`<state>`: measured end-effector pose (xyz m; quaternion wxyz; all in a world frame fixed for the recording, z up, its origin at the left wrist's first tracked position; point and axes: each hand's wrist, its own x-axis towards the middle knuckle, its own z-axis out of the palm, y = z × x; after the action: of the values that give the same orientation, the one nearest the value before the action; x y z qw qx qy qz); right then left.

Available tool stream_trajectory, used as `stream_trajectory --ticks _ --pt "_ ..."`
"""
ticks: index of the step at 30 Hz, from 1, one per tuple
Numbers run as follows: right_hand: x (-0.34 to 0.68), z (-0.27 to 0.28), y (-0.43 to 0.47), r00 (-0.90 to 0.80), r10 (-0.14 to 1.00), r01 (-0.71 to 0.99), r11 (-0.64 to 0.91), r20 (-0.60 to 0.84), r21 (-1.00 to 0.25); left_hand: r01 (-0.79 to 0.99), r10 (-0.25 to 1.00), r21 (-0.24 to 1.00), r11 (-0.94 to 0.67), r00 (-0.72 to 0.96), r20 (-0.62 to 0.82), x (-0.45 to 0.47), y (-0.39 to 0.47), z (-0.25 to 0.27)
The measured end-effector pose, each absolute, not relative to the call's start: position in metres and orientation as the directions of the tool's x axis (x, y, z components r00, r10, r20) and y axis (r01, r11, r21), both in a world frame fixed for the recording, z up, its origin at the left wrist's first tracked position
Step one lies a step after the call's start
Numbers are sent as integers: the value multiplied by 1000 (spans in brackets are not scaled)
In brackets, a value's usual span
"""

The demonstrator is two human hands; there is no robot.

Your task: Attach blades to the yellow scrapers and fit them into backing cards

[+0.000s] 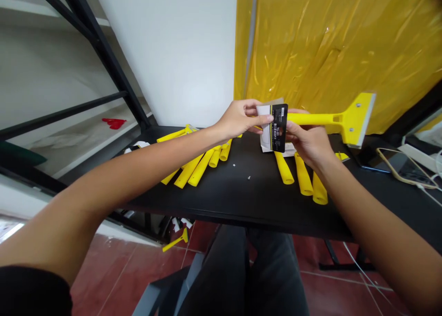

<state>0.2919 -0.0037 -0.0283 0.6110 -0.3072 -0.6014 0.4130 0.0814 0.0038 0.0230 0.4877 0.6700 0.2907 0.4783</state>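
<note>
My left hand [239,117] pinches a black-and-white printed card sleeve [278,131], thumb across its front. Behind the sleeve's right edge runs the handle of a yellow scraper [352,119], its wide head and pale blade edge pointing right. My right hand [312,143] grips that handle, with fingertips close to the sleeve; whether the handle's end is inside the sleeve is hidden. Below my right hand several yellow scraper handles [284,168] lie on the black table [221,203]. A second group of yellow scrapers [201,167] lies under my left forearm.
Two tiny bits, one a small screw [249,178], lie mid-table. A phone [407,167] with white cables is at the right. Another yellow scraper [177,240] lies below the table at the left. Black-framed shelves [100,53] stand left; a yellow-wrapped surface [338,49] rises behind.
</note>
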Motion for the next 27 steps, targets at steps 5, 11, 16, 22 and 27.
stream_trajectory --ticks 5,11,16,22,27 --pt "294 -25 -4 -52 870 -118 482 490 -868 -94 861 925 -368 343 377 87 2 16" --pt "297 -28 -6 -71 873 -26 483 483 -875 -211 901 916 -343 202 384 93 1 -14" --pt "293 -30 -4 -144 885 26 451 444 -892 -356 934 912 -205 209 291 94 -2 -34" --pt "296 -30 -4 -246 889 79 416 387 -906 -379 938 913 -148 238 251 90 -4 -41" --pt "304 -27 -3 -326 880 52 381 345 -923 -380 927 915 -136 278 253 89 -5 -40"
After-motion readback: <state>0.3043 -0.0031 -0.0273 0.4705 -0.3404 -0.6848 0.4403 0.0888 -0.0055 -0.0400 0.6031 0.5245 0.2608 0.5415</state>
